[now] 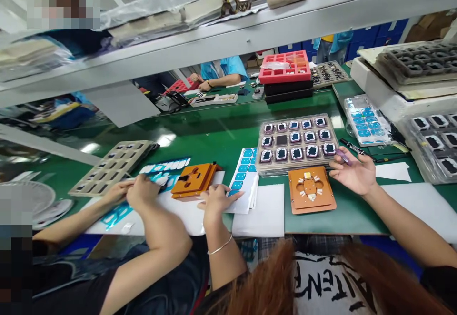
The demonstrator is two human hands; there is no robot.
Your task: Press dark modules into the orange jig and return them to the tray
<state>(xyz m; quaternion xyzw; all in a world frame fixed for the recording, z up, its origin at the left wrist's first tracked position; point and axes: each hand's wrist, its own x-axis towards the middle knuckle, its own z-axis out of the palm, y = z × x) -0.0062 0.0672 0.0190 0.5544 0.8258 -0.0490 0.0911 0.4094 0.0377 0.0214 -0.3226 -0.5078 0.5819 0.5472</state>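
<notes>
The right hand has its fingers clamped on a small purple piece; the left hand, fingers apart, touches a white blue-labelled sheet.

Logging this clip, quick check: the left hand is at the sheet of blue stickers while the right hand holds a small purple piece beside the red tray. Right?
Not the red tray: that stands farther back. In the head view the right hand holds the small purple piece beside the tray of dark-faced parts. The left hand is indeed at the sheet of blue stickers.
</notes>
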